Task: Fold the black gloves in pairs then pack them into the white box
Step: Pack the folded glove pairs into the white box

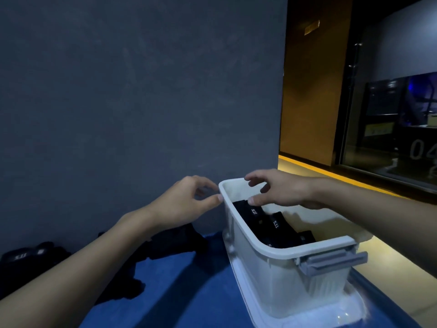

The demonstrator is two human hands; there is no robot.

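Observation:
A white box [267,275] with a grey latch stands on a blue surface at the right. Inside it lie folded black gloves [267,227] with small white lettering. My right hand [279,188] hovers over the box's far end, fingers loosely curved and holding nothing. My left hand [186,202] is just outside the box's far left corner, thumb tip at the rim, fingers curved and empty. More loose black gloves [165,247] lie on the surface under my left forearm, and another one [26,259] at the far left.
The box sits on its white lid [331,316]. A grey wall [142,91] stands right behind the blue surface [189,292]. To the right are a drop to the floor, a yellow-edged ledge and a dark glass door.

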